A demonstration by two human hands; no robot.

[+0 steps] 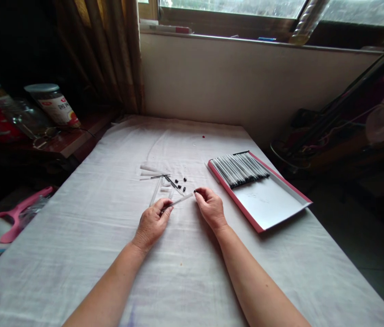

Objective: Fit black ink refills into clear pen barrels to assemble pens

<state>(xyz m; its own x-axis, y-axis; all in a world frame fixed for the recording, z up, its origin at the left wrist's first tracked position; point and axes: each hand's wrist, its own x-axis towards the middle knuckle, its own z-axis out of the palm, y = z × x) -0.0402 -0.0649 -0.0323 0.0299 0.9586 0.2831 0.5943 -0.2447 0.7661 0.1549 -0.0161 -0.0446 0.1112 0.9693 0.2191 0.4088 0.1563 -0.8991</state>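
Pinched in my left hand (153, 223) is a translucent pen barrel (182, 199) with a dark end near the fingers. My right hand (210, 208) is closed at the barrel's other end, its fingertips on a small black plug (195, 191); whether the two touch I cannot tell. Just beyond my hands lie several loose black plugs (179, 186), thin black refills (159, 176), clear barrels (155, 191) and short whitish pieces (166, 184). To the right, a shallow pink-edged box lid (239, 204) holds a row of whitish pens with black ends (239, 168).
A white cloth (86, 236) covers the table. Jars (55, 106) stand on a dark side table at the left, above a pink-handled object (16, 218). Beyond the far edge are a wall (205, 77), a curtain (117, 54) and a window sill. A tiny red bit (203, 136) lies far back.
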